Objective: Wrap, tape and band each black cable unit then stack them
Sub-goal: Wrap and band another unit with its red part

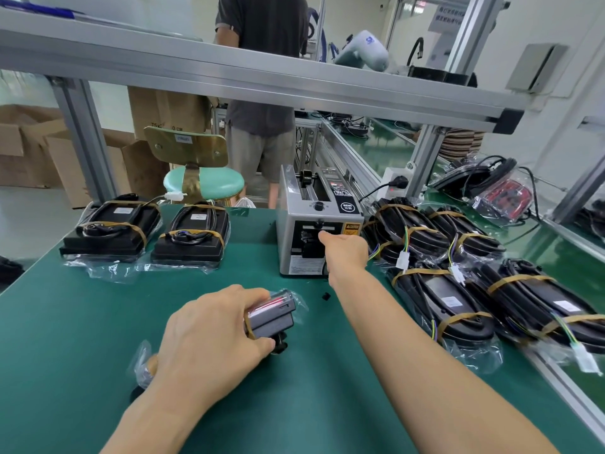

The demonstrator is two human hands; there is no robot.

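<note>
My left hand [212, 335] grips a black cable unit [271, 314] wrapped in clear plastic, with a red lens showing on top, and holds it down on the green mat [314, 381]. My right hand [343, 249] reaches to the outlet of the grey tape dispenser [314, 231]; its fingertips are at the slot, and whether they pinch tape is hidden. Two banded units [109, 229] [193, 235] lie at the far left. Several banded units [438, 273] are piled at the right.
A small black bit [325, 296] lies on the mat near the dispenser. An aluminium frame rail [262, 77] crosses overhead. A person [262, 93] stands beyond the table by a green stool [203, 183]. Unwrapped units in plastic [491, 185] lie at the far right.
</note>
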